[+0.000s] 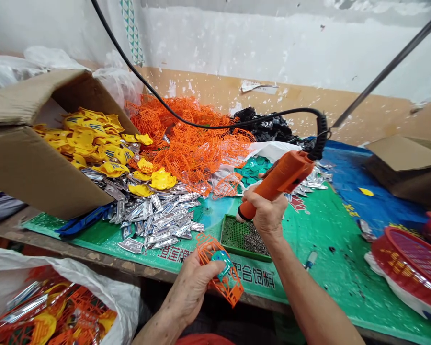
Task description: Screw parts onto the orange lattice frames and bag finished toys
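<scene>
My left hand (192, 286) is closed around an orange plastic lattice frame (221, 270) with a small teal piece set in it, held just in front of the table edge. My right hand (267, 211) grips an orange electric screwdriver (278, 181), tilted with its tip down over a small green tray of screws (241, 236). A black cable (201, 122) runs from the tool's rear up and away to the upper left.
A tipped cardboard box (25, 163) spills yellow parts (93, 141) beside silver pieces (158, 215). Behind lies a heap of orange frames (190, 139), black parts (269, 127) and teal pieces (253, 170). Red baskets (409, 263) stand right; a bag of assembled pieces (53, 306) sits lower left.
</scene>
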Demonstrator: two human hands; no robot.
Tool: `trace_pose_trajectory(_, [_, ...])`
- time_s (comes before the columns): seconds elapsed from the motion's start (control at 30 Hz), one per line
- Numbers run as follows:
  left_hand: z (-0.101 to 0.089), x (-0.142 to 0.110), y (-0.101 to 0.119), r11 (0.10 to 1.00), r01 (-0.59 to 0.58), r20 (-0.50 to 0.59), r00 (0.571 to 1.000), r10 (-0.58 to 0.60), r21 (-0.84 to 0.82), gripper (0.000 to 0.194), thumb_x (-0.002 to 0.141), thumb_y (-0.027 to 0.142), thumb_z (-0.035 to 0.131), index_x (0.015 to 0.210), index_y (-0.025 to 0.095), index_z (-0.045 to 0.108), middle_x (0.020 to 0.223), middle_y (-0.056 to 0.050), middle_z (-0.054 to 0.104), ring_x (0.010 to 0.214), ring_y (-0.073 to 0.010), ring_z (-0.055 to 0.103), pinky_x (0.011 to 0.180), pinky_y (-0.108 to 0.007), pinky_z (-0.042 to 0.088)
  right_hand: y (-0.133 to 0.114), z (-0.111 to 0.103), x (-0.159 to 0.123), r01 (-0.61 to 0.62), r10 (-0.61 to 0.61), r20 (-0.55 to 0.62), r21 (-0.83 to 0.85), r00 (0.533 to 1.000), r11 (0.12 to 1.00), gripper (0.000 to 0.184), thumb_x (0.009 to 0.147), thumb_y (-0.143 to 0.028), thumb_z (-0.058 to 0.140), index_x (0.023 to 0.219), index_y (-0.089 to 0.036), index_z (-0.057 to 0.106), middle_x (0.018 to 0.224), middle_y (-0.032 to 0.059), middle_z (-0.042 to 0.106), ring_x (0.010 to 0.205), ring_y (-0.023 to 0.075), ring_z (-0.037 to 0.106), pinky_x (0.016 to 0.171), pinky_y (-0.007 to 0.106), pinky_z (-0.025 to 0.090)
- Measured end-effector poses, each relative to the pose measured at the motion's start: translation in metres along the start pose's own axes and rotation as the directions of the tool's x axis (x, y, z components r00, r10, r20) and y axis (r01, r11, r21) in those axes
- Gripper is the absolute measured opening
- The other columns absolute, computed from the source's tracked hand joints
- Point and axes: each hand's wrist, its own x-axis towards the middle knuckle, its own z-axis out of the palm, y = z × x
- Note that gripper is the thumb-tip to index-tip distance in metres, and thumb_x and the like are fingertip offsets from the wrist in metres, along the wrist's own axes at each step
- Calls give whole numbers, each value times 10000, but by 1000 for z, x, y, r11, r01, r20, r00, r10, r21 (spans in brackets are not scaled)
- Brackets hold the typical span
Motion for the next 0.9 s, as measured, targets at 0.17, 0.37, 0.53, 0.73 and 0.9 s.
trace_pose_trajectory(0.17, [2, 0, -1, 999, -32, -15, 999, 32, -11, 253, 671, 238, 711, 887, 172, 597, 783, -5, 622, 691, -164, 596, 665, -308, 508, -15, -3, 3, 6, -6, 4, 78, 1000, 997, 266, 581, -196, 707, 823, -156, 604, 582, -46, 581, 496, 132, 532, 541, 315, 450])
trace_pose_trajectory(0.37, [2, 2, -6, 992, -128, -15, 992, 128, 21, 220, 671, 171, 683, 884, 173, 630, 812, -5, 638, 741, -159, 585, 707, -280, 468, -70, -11, -20, -66, 35, 112, 292, 993, 954, 354, 607, -128, 681, 943, -215, 610, 604, -49, 572, 531, 135, 543, 567, 324, 477])
trace_pose_trajectory(0.53, [2, 4, -9, 987, -148, -33, 988, 150, 56, 224, 663, 161, 677, 881, 161, 629, 806, -10, 643, 714, -156, 574, 675, -271, 452, -91, -16, -54, -128, 53, 228, 330, 972, 935, 326, 652, -88, 625, 922, -270, 616, 649, -40, 558, 609, 138, 541, 644, 358, 505])
trace_pose_trajectory(0.73, [4, 5, -7, 993, -106, -81, 991, 110, 55, 225, 610, 158, 678, 825, 163, 611, 719, 16, 608, 615, -129, 533, 608, -259, 442, -86, -15, -68, -139, 42, 262, 362, 964, 922, 350, 673, -80, 636, 954, -287, 616, 680, -34, 576, 619, 135, 553, 659, 348, 513])
trace_pose_trajectory(0.9, [4, 6, -8, 991, -110, -87, 989, 116, 78, 204, 613, 164, 676, 800, 157, 596, 697, 15, 596, 601, -123, 522, 600, -259, 447, -84, -14, -70, -139, 40, 273, 352, 961, 926, 379, 670, -71, 642, 982, -284, 628, 677, -31, 586, 625, 140, 567, 661, 354, 519])
